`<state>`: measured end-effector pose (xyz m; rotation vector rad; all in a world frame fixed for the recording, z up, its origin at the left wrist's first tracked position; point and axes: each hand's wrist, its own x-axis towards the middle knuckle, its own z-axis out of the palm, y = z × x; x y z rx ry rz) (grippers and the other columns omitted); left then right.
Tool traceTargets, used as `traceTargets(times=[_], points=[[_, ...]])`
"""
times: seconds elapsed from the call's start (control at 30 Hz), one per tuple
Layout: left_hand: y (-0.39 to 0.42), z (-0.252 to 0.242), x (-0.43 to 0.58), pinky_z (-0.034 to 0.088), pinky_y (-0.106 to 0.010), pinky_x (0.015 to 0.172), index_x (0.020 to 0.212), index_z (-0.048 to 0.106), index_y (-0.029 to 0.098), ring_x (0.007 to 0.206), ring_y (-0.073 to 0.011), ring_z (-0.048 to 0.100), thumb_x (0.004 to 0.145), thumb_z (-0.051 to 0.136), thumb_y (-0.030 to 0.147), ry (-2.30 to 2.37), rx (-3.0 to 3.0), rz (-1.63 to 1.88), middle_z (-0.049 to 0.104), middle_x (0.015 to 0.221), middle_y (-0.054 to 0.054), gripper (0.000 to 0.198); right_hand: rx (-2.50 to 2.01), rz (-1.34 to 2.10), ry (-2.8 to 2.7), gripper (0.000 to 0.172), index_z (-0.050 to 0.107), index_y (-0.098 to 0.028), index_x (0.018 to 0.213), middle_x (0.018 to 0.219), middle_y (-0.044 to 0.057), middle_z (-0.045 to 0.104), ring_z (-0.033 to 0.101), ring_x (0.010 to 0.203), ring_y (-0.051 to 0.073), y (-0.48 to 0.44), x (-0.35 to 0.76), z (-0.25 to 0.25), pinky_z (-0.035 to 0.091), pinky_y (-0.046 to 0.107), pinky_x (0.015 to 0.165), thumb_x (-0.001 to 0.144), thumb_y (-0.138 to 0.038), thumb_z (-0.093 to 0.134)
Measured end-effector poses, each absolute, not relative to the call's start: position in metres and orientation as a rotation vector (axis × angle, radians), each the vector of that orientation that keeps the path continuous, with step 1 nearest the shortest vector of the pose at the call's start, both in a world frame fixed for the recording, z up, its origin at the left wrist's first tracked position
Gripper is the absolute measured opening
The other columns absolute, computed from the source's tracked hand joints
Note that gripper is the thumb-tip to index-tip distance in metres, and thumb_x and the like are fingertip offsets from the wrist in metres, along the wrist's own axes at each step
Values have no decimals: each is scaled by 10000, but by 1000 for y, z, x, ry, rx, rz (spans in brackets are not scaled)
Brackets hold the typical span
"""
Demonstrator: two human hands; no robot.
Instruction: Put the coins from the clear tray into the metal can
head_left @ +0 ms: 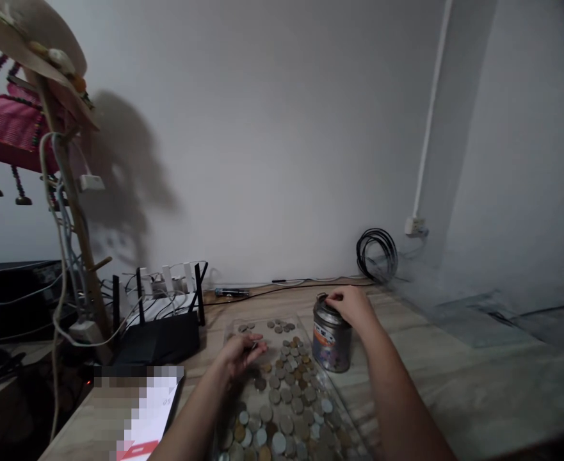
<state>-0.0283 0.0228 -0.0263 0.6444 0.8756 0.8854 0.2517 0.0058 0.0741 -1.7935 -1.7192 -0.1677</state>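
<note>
Tin (332, 349): stood upright on the worktop (445, 358), its metal wall smooth and probably stiff, more apt to dent than to bend; its weight depended on contents hidden from view. The sides offered the surest hold; the small loop (321, 296) on top looked slight for a lift.

Coins (286, 396): lay by the dozen left of the tin and in front of it, mostly flat. Each was likely light, hard and slippery, the whole lot heavy; the rim, pinched between two fingers, seemed the place to take one.

Tray (273, 349): lay beneath the coins, just left of the tin, clear and apparently thin, a likely bender if lifted loaded.

Right hand (351, 304): reached over the tin, fingers bent together at its top; whether they pinched anything could not be told.

Left hand (241, 353): hovered left of the tin above the tray, palm partly up, fingers loosely curled by what looked like a coin; a firm grip could not be confirmed.
</note>
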Motion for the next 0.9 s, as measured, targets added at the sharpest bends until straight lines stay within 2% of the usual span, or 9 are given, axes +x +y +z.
traceTargets(times=[0.2,0.3,0.4,0.47,0.53,0.63,0.73,0.83,0.9], points=[[23,-26,-30,514,-159,605,1013,453,56,667,-116,638,705,379,-49,843,678,884,628,748,-100,334,-1375,-401,-1718,242,651,-184,817,844,59,639,521,839,166,-8,202,78,345,271,765,788,-294,436],[22,-25,-30,515,-175,616,1007,470,57,682,-127,642,725,392,-19,823,643,859,636,763,-115,302,-1195,-173,-2091,203,658,-203,798,801,42,632,530,786,146,-12,161,60,362,234,688,753,-315,494],[21,-25,-29,512,-192,556,956,505,61,561,-117,623,758,411,47,793,612,808,633,679,-92,220,-1134,23,-2447,214,669,-240,861,789,18,643,549,737,142,-7,132,33,354,218,613,695,-311,553],[20,-25,-28,507,-210,513,923,522,61,486,-115,599,768,405,88,766,625,754,630,635,-84,196,-1146,96,-2559,235,672,-239,871,786,12,652,557,712,139,-1,123,17,346,212,584,663,-295,578],[18,-24,-27,514,-234,532,906,529,53,501,-131,609,764,394,110,735,644,713,634,633,-94,204,-1167,138,-2594,225,676,-231,852,780,8,658,561,705,136,3,121,9,345,208,576,655,-287,584],[15,-20,-27,523,-246,607,926,527,35,615,-161,642,745,394,102,735,645,703,643,676,-121,235,-1223,86,-2536,186,676,-232,826,771,9,659,561,716,135,3,125,15,350,211,594,711,-277,537],[11,-15,-27,519,-221,632,1029,493,22,746,-177,648,753,383,73,751,651,703,648,820,-172,301,-1306,-131,-2284,221,662,-214,822,819,38,647,548,794,149,-5,139,40,358,229,655,787,-286,456],[8,-13,-26,517,-202,606,1104,444,18,733,-171,650,788,383,77,816,689,713,633,887,-203,328,-1433,-307,-1933,241,641,-208,879,893,62,630,523,880,159,-14,171,68,351,242,715,815,-272,418],[9,-15,-25,514,-190,568,1136,415,23,713,-166,652,805,379,81,851,714,737,629,898,-203,338,-1632,-336,-1726,223,651,-235,861,880,61,631,533,843,175,-17,197,81,353,258,670,791,-284,446]])
